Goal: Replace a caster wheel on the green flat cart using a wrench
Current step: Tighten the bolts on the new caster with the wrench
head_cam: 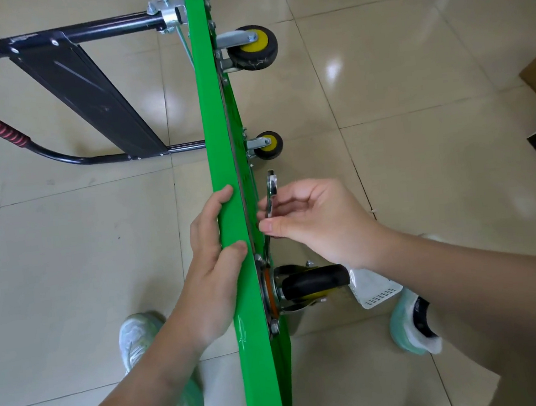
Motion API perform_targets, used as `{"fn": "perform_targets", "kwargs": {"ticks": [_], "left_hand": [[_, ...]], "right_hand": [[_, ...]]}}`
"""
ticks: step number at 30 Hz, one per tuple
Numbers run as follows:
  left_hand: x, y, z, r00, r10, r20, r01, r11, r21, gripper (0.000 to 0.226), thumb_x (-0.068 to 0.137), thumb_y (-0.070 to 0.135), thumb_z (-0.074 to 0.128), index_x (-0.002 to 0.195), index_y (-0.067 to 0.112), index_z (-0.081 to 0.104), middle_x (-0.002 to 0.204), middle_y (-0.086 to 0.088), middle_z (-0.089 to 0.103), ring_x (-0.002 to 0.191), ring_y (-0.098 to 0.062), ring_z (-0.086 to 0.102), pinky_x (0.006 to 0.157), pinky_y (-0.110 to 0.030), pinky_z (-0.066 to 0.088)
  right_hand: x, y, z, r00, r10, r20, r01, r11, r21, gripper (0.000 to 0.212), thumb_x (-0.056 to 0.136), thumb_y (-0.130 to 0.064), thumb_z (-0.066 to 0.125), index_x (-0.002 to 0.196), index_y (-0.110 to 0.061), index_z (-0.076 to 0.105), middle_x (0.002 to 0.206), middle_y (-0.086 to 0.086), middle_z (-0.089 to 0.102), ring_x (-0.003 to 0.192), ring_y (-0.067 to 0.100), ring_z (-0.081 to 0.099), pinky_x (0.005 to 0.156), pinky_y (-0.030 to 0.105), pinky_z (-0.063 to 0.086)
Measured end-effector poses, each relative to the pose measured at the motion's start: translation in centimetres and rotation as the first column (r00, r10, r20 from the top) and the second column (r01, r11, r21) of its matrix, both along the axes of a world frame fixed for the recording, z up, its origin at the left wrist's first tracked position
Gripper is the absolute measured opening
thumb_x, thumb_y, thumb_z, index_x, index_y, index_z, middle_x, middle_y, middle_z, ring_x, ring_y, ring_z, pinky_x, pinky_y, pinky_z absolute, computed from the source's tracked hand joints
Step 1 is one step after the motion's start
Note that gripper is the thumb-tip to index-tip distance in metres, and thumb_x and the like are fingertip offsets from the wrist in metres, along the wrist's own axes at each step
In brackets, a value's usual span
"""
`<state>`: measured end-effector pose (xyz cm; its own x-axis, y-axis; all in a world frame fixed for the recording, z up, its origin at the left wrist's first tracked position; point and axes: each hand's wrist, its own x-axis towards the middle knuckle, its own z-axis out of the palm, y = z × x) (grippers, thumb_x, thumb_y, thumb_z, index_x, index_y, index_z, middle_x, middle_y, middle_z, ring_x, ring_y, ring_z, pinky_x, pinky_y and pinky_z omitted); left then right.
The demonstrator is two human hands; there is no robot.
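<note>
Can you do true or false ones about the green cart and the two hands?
1. The green cart stands up on its edge. True.
2. The left hand holds the wrench. False: the left hand grips the cart's edge, and the right hand holds the wrench.
3. The nearest caster wheel is all red. False: it is black with some yellow.
4. The floor is tiled. True.
</note>
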<state>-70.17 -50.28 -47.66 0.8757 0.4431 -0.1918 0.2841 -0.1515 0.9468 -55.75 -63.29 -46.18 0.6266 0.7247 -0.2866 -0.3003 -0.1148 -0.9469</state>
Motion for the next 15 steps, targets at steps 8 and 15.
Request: {"fn": "perform_targets", "kwargs": {"ticks": [8, 15], "left_hand": [[0.1, 0.1, -0.2, 1.0, 0.006, -0.001, -0.006, 1.0, -0.018, 0.07, 0.08, 0.045, 0.044, 0.145, 0.063, 0.031, 0.154, 0.014, 0.034, 0.147, -0.017, 0.036, 0.122, -0.056, 0.031], [0.1, 0.1, -0.1, 1.0, -0.007, 0.003, 0.007, 0.999, -0.031, 0.069, 0.079, 0.046, 0.044, 0.144, 0.065, 0.03, 0.153, 0.016, 0.032, 0.146, -0.014, 0.037, 0.121, -0.055, 0.034]], "right_hand": [[-0.8, 0.2, -0.2, 0.998, 0.01, 0.061, -0.01, 1.0, -0.001, 0.027, 0.075, 0.008, 0.081, 0.093, -0.011, 0.073, 0.087, 0.004, 0.078, 0.081, 0.015, 0.075, 0.081, 0.03, 0.06], [-0.4, 0.4, -0.5, 0.998, 0.015, 0.064, -0.013, 0.999, -0.036, 0.027, 0.074, 0.003, 0.083, 0.094, -0.011, 0.074, 0.088, 0.007, 0.078, 0.084, 0.021, 0.075, 0.088, 0.041, 0.06]]}}
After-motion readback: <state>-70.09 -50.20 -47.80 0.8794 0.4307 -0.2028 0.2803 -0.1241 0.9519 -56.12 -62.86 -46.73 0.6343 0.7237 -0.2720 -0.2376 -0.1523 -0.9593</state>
